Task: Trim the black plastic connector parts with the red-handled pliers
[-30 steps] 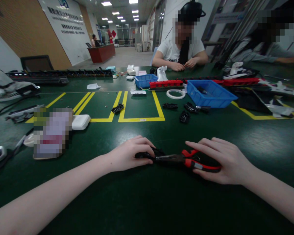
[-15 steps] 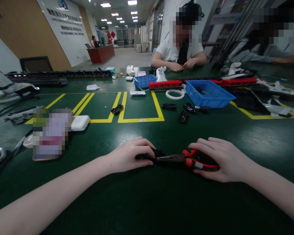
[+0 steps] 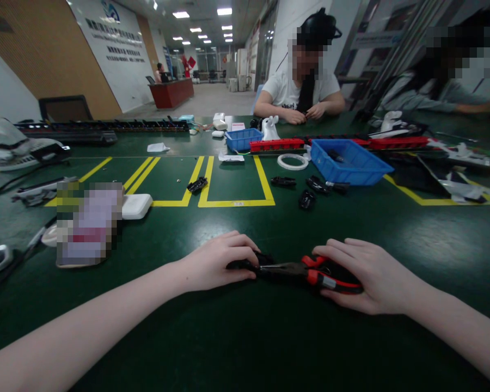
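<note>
My left hand (image 3: pixel 224 258) is closed around a small black plastic part (image 3: pixel 264 258), pinching it just over the green table (image 3: pixel 237 337). Much of that part is hidden by the fingers. Long-nose pliers (image 3: pixel 288 269) with red and black handles lie across my right hand (image 3: pixel 375 277), which is wrapped round the grips. Their narrow jaws point left and meet the black part beside my left fingertips. Whether the jaws bite on it cannot be made out. Beyond my hands lie several similar black pieces (image 3: pixel 307 199), one of them (image 3: pixel 197 185) on the yellow tape lines.
A blue bin (image 3: pixel 347 163) and a smaller blue tray (image 3: pixel 244 139) stand farther back, near a white tape ring (image 3: pixel 293 161) and a red strip (image 3: pixel 276 145). At left lie a phone (image 3: pixel 90 226) and a white case (image 3: pixel 137 207). A person (image 3: pixel 300 95) sits opposite.
The view has tipped slightly, so the scene sits a little lower. The pliers' handles and my right hand have dipped slightly; both hands keep their hold.
</note>
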`<state>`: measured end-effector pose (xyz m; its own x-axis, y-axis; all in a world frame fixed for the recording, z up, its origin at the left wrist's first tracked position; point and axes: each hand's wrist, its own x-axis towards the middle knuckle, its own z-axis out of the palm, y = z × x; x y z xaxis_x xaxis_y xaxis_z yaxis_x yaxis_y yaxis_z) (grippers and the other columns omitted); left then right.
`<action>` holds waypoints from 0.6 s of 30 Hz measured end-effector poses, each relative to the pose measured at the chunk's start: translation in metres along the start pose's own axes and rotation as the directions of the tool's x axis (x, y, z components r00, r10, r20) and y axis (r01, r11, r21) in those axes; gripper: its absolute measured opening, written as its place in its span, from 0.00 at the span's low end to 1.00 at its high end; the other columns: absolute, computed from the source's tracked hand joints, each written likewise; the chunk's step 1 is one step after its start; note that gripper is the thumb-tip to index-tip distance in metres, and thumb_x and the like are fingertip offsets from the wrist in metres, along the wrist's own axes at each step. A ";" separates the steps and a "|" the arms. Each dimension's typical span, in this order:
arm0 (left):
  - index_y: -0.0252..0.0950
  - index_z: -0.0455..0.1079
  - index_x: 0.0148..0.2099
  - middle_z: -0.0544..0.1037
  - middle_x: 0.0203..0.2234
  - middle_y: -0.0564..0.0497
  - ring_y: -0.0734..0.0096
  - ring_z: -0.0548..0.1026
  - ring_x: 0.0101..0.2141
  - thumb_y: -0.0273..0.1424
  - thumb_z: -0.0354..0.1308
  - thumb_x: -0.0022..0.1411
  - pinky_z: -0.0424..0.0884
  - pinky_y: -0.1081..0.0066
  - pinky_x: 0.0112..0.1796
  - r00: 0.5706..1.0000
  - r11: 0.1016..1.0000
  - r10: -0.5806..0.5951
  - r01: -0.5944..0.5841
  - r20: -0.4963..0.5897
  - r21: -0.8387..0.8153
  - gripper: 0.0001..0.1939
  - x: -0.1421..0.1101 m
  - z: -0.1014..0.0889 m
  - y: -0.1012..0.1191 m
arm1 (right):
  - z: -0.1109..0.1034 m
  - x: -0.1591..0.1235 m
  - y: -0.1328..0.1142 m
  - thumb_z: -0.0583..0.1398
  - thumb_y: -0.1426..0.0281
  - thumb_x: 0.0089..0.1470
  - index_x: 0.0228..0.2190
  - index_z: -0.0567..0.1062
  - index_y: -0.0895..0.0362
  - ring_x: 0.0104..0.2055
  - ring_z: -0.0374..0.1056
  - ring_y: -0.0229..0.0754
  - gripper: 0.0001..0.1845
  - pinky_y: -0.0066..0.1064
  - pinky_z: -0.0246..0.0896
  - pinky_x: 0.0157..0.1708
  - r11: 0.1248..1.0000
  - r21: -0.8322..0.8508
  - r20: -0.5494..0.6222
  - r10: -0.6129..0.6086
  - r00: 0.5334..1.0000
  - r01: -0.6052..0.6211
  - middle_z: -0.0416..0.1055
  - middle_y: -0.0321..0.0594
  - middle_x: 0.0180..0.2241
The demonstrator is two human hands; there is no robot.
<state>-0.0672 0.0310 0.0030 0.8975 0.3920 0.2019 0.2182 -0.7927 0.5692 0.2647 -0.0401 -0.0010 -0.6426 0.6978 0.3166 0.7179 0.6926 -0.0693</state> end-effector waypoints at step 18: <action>0.37 0.63 0.60 0.73 0.47 0.45 0.62 0.74 0.43 0.33 0.61 0.66 0.73 0.65 0.41 0.997 0.986 -0.074 0.070 0.020 0.149 0.23 0.000 0.003 0.006 | -0.003 -0.002 0.006 0.61 0.59 0.53 0.51 0.69 0.55 0.30 0.72 0.44 0.25 0.36 0.63 0.31 1.000 0.020 0.056 0.005 0.998 -0.006 0.77 0.46 0.40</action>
<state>-0.0652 0.0250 0.0036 0.8865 0.4401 0.1428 0.3354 -0.8238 0.4569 0.2707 -0.0378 0.0008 -0.6530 0.7102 0.2631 0.7163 0.6920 -0.0901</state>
